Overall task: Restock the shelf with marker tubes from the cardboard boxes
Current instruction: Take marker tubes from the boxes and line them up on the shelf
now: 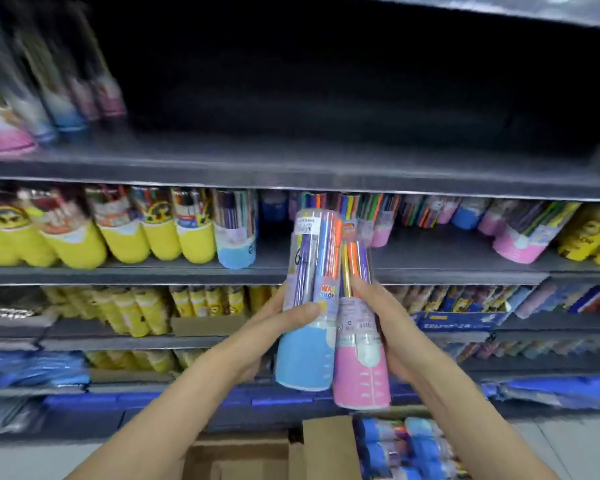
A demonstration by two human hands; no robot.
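left hand (pixel 278 327) grip wraps blue tube (pixel 309 341); right hand (pixel 388 327) grips pink tube (pixel 359 358) (tubes touching).

Blue-based marker tube (pixel 309 306) label — "WAT… COLOR" legible.

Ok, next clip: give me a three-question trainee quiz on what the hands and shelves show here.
1. True or false: the left hand holds the blue-based tube while the right hand holds the pink-based tube.
2. Multiple choice: the wide bare stretch is on A) the top shelf, B) the yellow-tube shelf, C) the lowest shelf.
3. Fill in: below the hands sits an open ____ box.

Key: 1 true. 2 A. 3 cardboard.
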